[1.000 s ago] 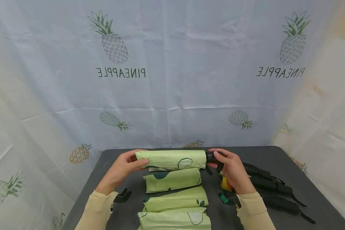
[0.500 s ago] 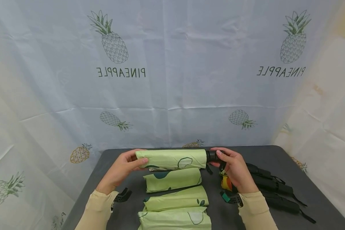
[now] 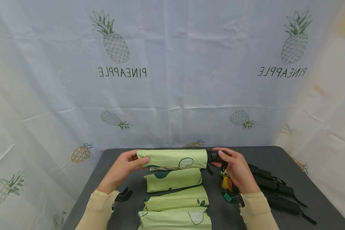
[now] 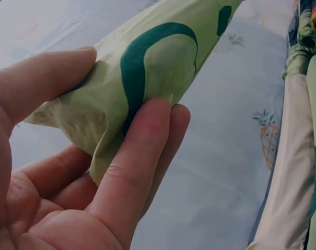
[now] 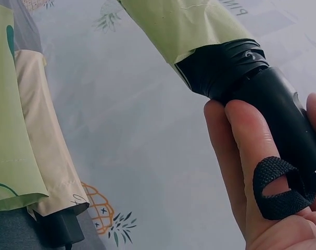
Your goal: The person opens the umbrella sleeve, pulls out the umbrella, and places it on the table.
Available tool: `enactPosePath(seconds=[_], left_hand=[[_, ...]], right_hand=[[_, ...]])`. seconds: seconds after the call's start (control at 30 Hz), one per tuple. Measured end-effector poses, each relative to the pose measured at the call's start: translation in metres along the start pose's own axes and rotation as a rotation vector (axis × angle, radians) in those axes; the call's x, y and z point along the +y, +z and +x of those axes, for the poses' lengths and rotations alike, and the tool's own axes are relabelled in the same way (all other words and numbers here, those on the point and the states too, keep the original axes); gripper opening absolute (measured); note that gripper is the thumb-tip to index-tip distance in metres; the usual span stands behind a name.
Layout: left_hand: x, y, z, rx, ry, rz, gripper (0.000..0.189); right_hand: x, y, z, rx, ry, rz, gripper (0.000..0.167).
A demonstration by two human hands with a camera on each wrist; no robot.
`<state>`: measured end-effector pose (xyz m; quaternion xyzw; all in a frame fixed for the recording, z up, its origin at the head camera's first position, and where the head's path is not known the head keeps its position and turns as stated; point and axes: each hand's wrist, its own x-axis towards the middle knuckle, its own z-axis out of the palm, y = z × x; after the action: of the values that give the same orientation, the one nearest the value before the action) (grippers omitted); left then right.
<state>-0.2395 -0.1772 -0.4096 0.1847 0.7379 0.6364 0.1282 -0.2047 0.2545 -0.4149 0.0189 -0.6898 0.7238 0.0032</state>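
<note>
On the dark table [image 3: 123, 218], three green cloth rolls [image 3: 176, 198] lie in a row running toward the far edge. Three black umbrellas [image 3: 281, 203] lie near the right edge. Just beyond the green rolls is a beige roll [image 5: 46, 135]. Raised above it, near the far edge, is a folded green umbrella [image 3: 168, 158], roughly level: the left hand [image 3: 122, 168] pinches its cloth end, and the right hand [image 3: 236, 168] grips its black handle [image 5: 285, 122]. A pineapple-print curtain [image 3: 172, 64] hangs behind.

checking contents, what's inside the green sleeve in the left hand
Probably an umbrella: the black handle in the right hand and dark cloth show; the green sleeve hides the rest.
</note>
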Motion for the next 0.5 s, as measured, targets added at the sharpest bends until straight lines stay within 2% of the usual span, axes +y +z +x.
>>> enactPosePath(seconds=[0.5], left_hand=[[0.0006, -0.0042, -0.0014, 0.042, -0.024, 0.001, 0.029]], right_hand=[[0.0000, -0.0034, -0.0002, -0.021, 0.001, 0.029, 0.042]])
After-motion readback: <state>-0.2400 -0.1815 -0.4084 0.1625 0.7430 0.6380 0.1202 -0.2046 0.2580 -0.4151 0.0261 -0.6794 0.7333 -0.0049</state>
